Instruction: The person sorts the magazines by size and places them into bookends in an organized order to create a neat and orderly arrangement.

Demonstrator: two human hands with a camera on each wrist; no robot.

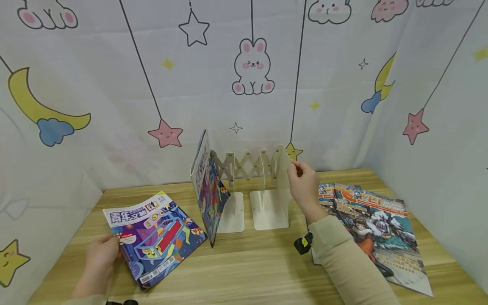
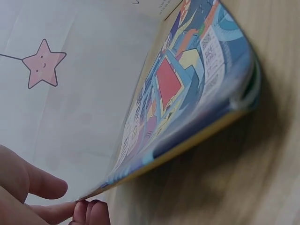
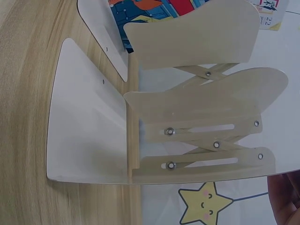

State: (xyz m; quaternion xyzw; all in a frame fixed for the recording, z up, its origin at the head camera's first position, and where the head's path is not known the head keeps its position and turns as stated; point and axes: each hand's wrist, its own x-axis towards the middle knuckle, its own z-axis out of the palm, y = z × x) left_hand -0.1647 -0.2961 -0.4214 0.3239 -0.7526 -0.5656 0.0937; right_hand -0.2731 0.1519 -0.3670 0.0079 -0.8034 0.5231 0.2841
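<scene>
My left hand holds a purple-and-blue magazine by its left edge. In the left wrist view that edge is raised off the table, fingers at the corner and the thumb above. A cream metal expandable bookend with a folding lattice stands at the back middle. My right hand pinches the outer edge of its right end panel; only part of this hand shows in the right wrist view. Another magazine with the same cover stands, slightly tilted, against the bookend's left side.
Two overlapping magazines lie on the wooden table at the right, partly behind my right forearm. A white curtain with cartoon prints hangs behind the table and along both sides.
</scene>
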